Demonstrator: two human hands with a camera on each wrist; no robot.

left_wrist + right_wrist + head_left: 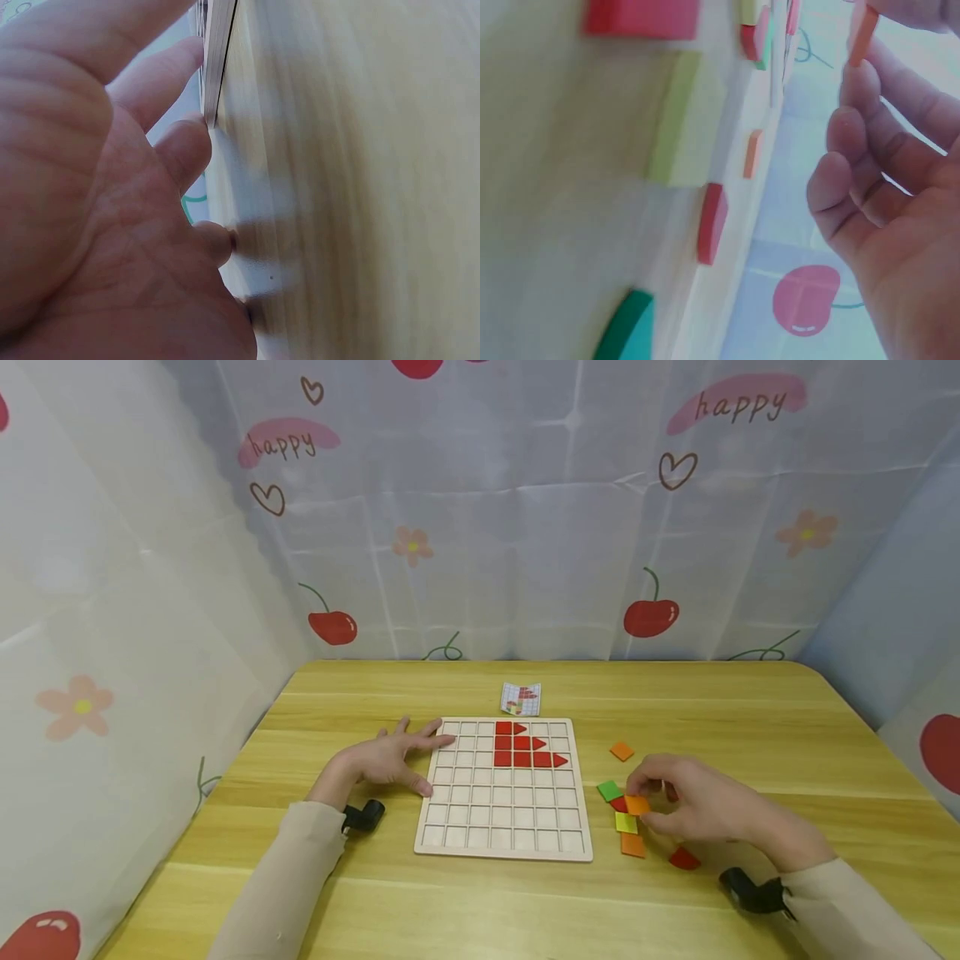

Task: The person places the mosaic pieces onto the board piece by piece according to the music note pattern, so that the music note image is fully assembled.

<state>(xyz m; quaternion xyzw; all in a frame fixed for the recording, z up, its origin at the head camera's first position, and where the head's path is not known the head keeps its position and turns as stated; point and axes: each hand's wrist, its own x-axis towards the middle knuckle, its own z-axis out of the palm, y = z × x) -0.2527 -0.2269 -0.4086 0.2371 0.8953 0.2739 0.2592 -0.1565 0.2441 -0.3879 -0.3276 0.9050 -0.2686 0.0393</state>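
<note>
My right hand pinches an orange square tile between thumb and fingers, to the right of the board; the right wrist view has the same tile edge-on. With fingers spread, my left hand rests at the left edge of a pale wooden grid board. Its thumb and index finger touch the board's rim. Red squares and pointed red pieces fill parts of the top three rows. Under and beside the held tile lie a green tile, a yellow tile and another orange tile.
A small pattern card lies beyond the board. An orange tile sits right of the board, and a rounded red piece nearer me. In the right wrist view, a teal curved piece lies on the table. Printed curtains stand behind.
</note>
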